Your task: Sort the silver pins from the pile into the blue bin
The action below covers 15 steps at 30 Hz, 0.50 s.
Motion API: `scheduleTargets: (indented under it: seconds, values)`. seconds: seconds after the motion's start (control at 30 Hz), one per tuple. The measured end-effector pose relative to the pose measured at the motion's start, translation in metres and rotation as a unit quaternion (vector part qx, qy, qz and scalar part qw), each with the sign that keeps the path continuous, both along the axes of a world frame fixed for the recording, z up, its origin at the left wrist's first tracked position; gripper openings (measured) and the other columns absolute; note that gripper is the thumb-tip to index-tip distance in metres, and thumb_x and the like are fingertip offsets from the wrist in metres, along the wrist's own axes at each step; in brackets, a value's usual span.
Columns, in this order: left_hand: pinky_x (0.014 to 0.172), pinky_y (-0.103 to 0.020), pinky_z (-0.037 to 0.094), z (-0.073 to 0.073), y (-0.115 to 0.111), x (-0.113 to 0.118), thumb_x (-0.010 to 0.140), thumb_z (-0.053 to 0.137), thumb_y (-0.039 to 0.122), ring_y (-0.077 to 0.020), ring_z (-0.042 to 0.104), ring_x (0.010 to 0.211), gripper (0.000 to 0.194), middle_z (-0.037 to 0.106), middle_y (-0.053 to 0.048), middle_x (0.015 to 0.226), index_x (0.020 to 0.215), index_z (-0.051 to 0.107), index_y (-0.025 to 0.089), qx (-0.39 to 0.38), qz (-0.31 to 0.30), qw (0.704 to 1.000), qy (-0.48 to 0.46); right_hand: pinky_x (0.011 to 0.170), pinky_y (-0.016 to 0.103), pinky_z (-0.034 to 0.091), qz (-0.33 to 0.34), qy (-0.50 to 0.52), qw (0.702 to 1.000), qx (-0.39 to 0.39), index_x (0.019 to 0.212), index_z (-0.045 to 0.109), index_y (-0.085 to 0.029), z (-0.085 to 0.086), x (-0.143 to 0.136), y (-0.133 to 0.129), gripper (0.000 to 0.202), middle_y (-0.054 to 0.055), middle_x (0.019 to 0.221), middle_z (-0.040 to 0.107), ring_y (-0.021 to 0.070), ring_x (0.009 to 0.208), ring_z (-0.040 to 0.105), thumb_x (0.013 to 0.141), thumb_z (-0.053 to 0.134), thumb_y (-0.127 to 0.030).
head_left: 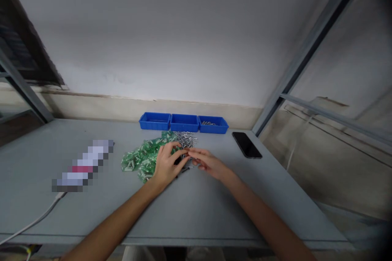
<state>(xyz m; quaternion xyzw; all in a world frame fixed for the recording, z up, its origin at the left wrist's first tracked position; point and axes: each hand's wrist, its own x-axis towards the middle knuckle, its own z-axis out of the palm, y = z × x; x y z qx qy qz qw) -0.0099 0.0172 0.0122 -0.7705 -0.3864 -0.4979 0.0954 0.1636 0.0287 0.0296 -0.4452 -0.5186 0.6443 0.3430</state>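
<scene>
My left hand (166, 165) and my right hand (210, 163) meet above the middle of the table, fingertips together. Both are closed in a pinch, and whatever lies between the fingers is too small and too hidden to name. Beside and partly behind my left hand lies a pile of small green-tinted clear bags (139, 157) with pale pieces inside. Just beyond the fingertips is a heap of loose, thin metal pieces (186, 138) that look like screws or nails. A few more dark, thin pieces (183, 170) lie under the hands.
Three blue bins stand in a row by the wall: left (154, 125), middle (184, 126) and right (213, 128), the last holding metal pieces. A black phone (246, 145) lies at the right. Leftward is a blurred-out device (84, 167) with a white cable (39, 217).
</scene>
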Motion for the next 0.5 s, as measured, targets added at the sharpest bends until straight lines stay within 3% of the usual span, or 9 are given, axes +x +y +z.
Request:
scheduleTargets:
  seconds: [0.3,0.5]
  values:
    - [0.077,-0.033,0.040,0.0023,0.0009,-0.0018,0.080,0.061,0.027,-0.0198,0.054,0.090,0.011,0.056,-0.007,0.095,0.087,0.068,0.021,0.013,0.003,1.000,0.011,0.047,0.020,0.030,-0.001,-0.030,0.999,-0.018,0.091,0.066,-0.022,0.0009,-0.0025,-0.0012,0.030,0.003,0.089,0.065,0.0109,0.066,0.055,0.071,0.064,-0.044]
    - [0.079,-0.033,0.041,0.0017,0.0006,-0.0017,0.081,0.060,0.029,-0.0203,0.053,0.094,0.020,0.056,-0.007,0.100,0.099,0.065,0.024,-0.008,0.009,1.000,0.009,0.050,0.020,0.034,-0.026,-0.028,0.999,-0.001,0.095,0.067,-0.023,-0.0059,-0.0015,0.0023,0.031,0.003,0.091,0.065,0.0115,0.071,0.056,0.070,0.065,-0.042]
